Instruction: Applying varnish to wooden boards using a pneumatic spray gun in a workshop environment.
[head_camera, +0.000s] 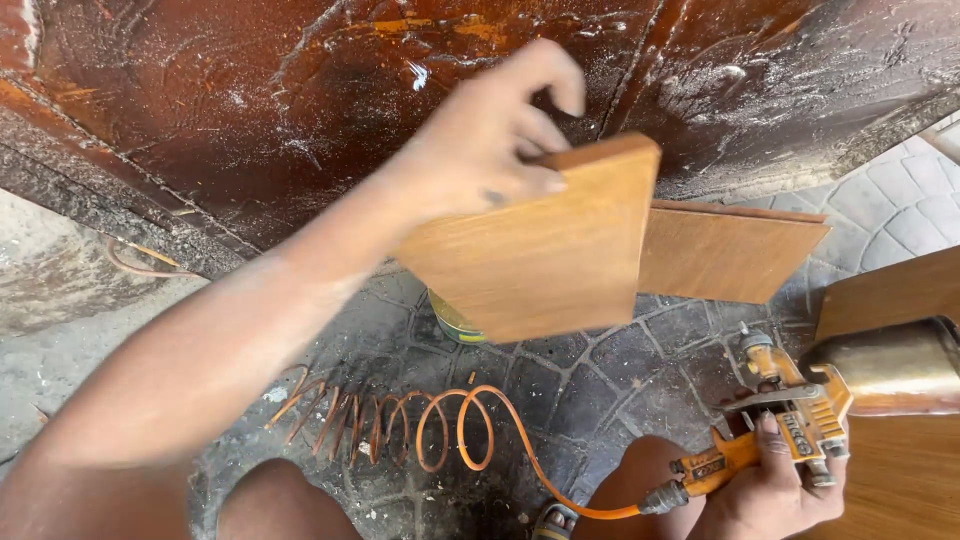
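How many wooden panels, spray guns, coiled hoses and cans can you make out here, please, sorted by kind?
Wooden panels: 4 (held panel in the left hand, second panel, edge panel, bottom panel)
Spray gun, in the right hand: 1
Coiled orange hose: 1
Can, mostly hidden: 1
Total: 7

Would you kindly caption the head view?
Left hand lifts a wooden panel; right hand grips an orange spray gun.

1. Bright, even daylight; soft shadows on the paved floor (600, 380).
2. Glare on the metal cup (885, 365) and the glossy brown surface (300, 100) above.
3. Left hand (490, 140) and forearm motion-blurred.
4. Wide-angle bending at the edges.
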